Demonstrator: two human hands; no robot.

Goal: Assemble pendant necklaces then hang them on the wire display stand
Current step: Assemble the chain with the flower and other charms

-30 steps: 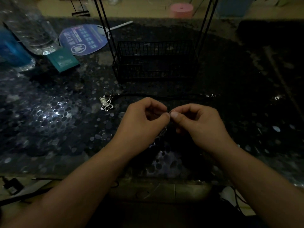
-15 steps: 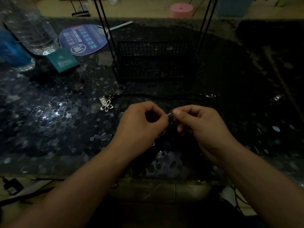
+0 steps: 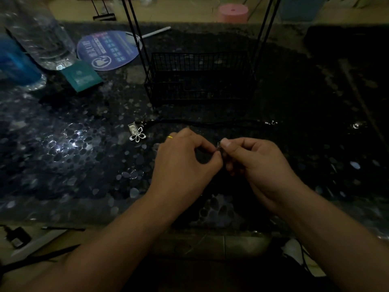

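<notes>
My left hand and my right hand meet fingertip to fingertip over the dark table. Together they pinch a tiny silver fitting on a black cord; the cord itself is lost in the dark below the hands. Behind them a finished necklace lies flat: a silver flower pendant at the left, its black cord running right to a silver clasp. The black wire display stand rises behind, with a basket base and thin uprights.
A clear water bottle, a blue bottle, a teal packet and a round printed fan sit at the back left. A pink stool stands beyond the table. The table's front edge runs under my forearms.
Both hands have shifted slightly away from me and to the right, still pinching the small fitting. The fingertips have parted a little, showing the silver piece more.
</notes>
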